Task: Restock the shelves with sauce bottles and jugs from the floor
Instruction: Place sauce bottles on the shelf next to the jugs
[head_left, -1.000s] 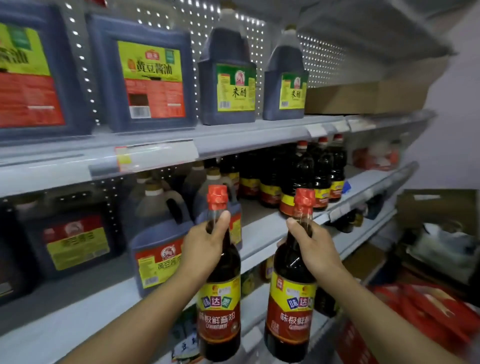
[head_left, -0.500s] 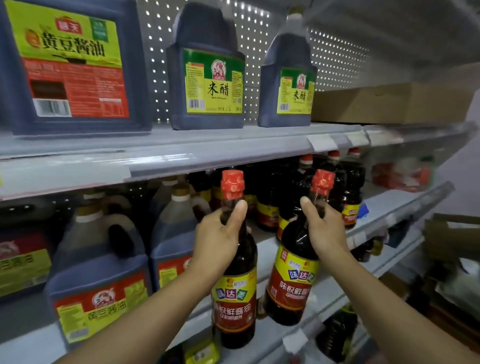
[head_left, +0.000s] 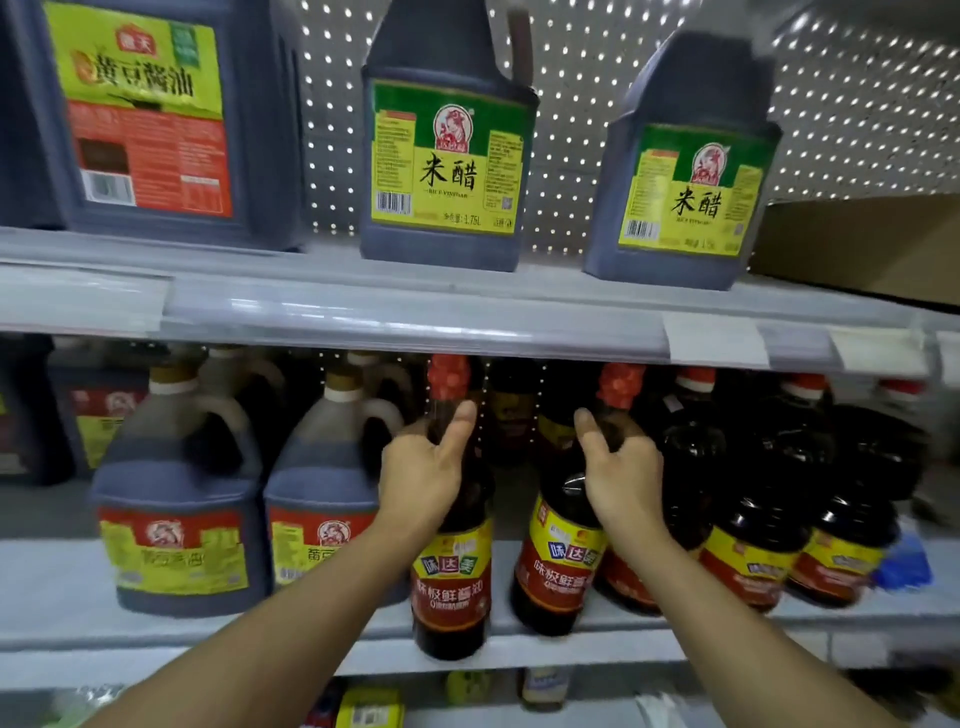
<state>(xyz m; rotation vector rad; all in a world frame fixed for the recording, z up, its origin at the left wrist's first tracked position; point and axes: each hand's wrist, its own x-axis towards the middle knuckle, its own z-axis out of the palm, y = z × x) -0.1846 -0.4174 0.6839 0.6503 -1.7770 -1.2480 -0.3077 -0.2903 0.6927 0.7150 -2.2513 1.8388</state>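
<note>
Two soy sauce bottles in play — left bottle (head_left: 452, 545) gripped by the left hand (head_left: 423, 473), right bottle (head_left: 563, 551) by the right hand (head_left: 621, 478). Both hands are wrapped around the shoulder just below the neck, thumbs up along the glassy dark surface, red caps clear of the fingers. Both bottles are upright at the front lip of the middle shelf (head_left: 156, 631); the left one looks a bit forward of the edge, the right one about on it — can't tell if either base is touching down.

Handling guess: full, so fairly heavy for the size; rigid, smooth, likely slippery. Neck grip is fine for carrying, but the weight hangs low. Slot between the jugs (head_left: 322, 509) and the stocked bottle row (head_left: 753, 525) is tight — knock risk.
</note>
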